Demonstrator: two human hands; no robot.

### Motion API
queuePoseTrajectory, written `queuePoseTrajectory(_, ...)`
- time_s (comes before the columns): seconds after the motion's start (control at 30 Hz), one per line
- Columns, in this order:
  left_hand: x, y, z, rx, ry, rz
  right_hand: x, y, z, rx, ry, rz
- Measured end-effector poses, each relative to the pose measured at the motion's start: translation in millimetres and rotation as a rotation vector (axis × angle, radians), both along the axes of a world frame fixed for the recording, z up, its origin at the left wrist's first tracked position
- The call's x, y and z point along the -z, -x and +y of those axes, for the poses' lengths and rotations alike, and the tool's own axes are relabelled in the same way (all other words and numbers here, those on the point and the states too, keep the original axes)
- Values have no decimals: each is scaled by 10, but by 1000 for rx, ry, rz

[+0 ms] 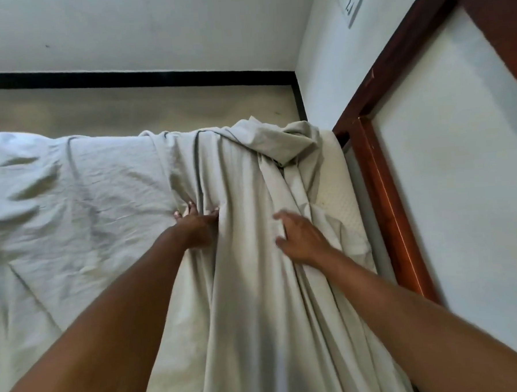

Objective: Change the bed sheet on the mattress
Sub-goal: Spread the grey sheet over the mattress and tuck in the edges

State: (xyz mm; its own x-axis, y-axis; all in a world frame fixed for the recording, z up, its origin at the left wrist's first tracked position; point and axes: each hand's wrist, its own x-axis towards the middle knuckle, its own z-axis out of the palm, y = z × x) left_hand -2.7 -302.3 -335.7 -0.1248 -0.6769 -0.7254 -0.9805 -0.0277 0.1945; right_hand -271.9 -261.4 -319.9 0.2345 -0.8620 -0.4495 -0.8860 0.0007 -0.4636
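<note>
Beige sheet (250, 286) bunched in long folds over mattress (337, 179). Left hand (197, 229) grips a fold. Right hand (301, 238) blurred, grasp cannot be told.

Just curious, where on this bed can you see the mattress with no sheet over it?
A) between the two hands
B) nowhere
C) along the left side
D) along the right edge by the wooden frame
D: the uncovered mattress shows only along the right edge beside the wooden frame; the bunched beige sheet and a paler sheet to its left cover the rest.
</note>
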Motion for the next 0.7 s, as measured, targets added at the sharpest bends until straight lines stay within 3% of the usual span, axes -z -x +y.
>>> queuePoseTrajectory(0.17, 40, -26, -49, -7, -28, -2, -114, 194, -1150, 534, 455, -88)
queuePoseTrajectory(0.23, -86, 82, -57, 26, -31, -29, -66, 256, -1586, 827, 362, -123)
queuePoseTrajectory(0.33, -144, 161, -46, 38, -20, -24, 98, 236, -1930, 1104, 18, -215)
queuePoseTrajectory(0.4, -146, 134, -60, 20, -33, -12, 170, 103, -1950, 1001, -10, -280)
queuePoseTrajectory(0.47, -178, 121, -63, 14, -53, 3, 216, -88, -1833, 720, 75, -323)
queuePoseTrajectory(0.6, -149, 101, -69, 15, -55, 8, 296, -408, -1452, -18, 274, -15)
queuePoseTrajectory(0.7, -84, 79, -89, 9, -86, 26, 417, -527, -1272, -155, 304, 163)
